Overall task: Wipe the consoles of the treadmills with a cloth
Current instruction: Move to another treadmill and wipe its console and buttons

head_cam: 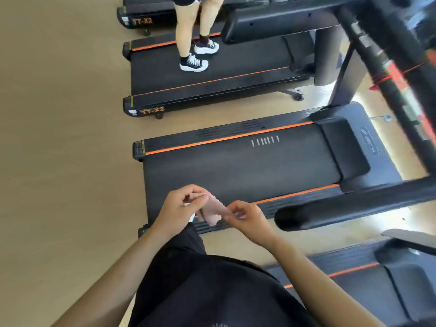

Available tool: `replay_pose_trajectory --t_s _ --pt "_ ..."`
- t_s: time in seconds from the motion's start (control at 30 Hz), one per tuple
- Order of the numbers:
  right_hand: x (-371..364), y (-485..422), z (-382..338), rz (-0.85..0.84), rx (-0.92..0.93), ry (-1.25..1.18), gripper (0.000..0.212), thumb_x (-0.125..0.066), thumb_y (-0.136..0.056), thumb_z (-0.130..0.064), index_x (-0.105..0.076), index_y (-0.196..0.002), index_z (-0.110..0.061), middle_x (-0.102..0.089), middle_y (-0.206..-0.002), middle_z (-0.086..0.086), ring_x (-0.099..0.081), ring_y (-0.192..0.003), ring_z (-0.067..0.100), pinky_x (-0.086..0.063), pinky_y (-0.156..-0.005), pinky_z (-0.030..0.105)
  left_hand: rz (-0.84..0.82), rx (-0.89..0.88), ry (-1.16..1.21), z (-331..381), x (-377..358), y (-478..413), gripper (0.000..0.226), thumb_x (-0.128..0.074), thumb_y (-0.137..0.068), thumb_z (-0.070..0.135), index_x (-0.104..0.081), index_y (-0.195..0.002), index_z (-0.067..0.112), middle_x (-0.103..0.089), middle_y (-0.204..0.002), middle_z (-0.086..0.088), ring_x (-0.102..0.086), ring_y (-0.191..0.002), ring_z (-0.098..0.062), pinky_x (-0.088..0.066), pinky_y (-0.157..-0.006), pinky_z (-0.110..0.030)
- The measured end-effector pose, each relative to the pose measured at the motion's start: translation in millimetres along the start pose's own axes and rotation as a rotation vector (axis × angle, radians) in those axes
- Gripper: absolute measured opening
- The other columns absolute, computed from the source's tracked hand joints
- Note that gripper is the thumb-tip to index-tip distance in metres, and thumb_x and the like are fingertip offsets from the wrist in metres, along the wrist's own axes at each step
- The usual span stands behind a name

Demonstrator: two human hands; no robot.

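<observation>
While the left hand (179, 206) and right hand (246, 217) are each pinching an end of the pale cloth (212, 214), probably folding it into a pad, it is hanging over the unoccupied treadmill's (236, 166) rear corner. Above that treadmill's front, the blurred console (391, 86) is standing unreached; its belt is offering walking room, with its handrail (342, 211) jutting alongside.

Both hands hold a small pale pink cloth (212, 212) above the near edge of a black treadmill (236, 166) with orange stripes. The left hand (180, 208) pinches the cloth's left end, the right hand (246, 218) pinches its right end, and the cloth sags between them. The tan floor (59, 138) spreads to the left. On the next treadmill (236, 74) farther off, marked TT-X2, another person stands in black-and-white sneakers (194, 63). At far right a console (377, 50) shows only as a blur.
</observation>
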State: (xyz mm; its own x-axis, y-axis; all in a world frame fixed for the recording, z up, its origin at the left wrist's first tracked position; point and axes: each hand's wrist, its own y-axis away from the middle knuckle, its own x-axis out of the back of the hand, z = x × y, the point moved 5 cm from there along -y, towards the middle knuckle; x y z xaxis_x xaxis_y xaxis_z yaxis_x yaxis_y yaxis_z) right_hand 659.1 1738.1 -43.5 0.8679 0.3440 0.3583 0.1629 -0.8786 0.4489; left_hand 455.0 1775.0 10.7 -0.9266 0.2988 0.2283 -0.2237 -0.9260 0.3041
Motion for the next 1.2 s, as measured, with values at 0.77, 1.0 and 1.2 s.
replay_pose_trajectory --t_s 0.77,1.0,1.2 --pt "258 -154 43 0.739 -0.226 -0.373 0.021 -0.074 -0.091 -0.015 -0.071 -0.081 -0.033 -0.075 -0.078 -0.006 -0.067 -0.071 0.007 -0.051 -0.066 0.021 -0.395 -0.205 -0.273 179 -142 -420 0.018 -0.07 -0.093 0.013 -0.075 -0.084 0.027 -0.075 -0.082 0.017 -0.069 -0.082 -0.003 -0.052 -0.077 -0.018" --pt "400 -166 17 0.96 -0.165 -0.427 0.015 -0.07 -0.093 -0.008 -0.07 -0.086 -0.021 -0.073 -0.076 -0.001 -0.065 -0.068 0.002 -0.046 -0.065 0.011 -0.508 -0.334 -0.337 265 -229 -507 0.015 -0.07 -0.094 0.008 -0.076 -0.087 0.02 -0.074 -0.082 0.017 -0.065 -0.076 0.002 -0.044 -0.068 -0.009" --pt "515 -167 -10 1.18 -0.13 -0.344 0.019 -0.07 -0.091 -0.005 -0.072 -0.086 -0.023 -0.073 -0.082 -0.012 -0.065 -0.071 0.004 -0.048 -0.068 0.012 -0.581 -0.433 -0.249 338 -290 -582 0.013 -0.073 -0.094 0.014 -0.076 -0.09 0.026 -0.075 -0.086 0.011 -0.066 -0.08 0.0 -0.048 -0.074 -0.011"
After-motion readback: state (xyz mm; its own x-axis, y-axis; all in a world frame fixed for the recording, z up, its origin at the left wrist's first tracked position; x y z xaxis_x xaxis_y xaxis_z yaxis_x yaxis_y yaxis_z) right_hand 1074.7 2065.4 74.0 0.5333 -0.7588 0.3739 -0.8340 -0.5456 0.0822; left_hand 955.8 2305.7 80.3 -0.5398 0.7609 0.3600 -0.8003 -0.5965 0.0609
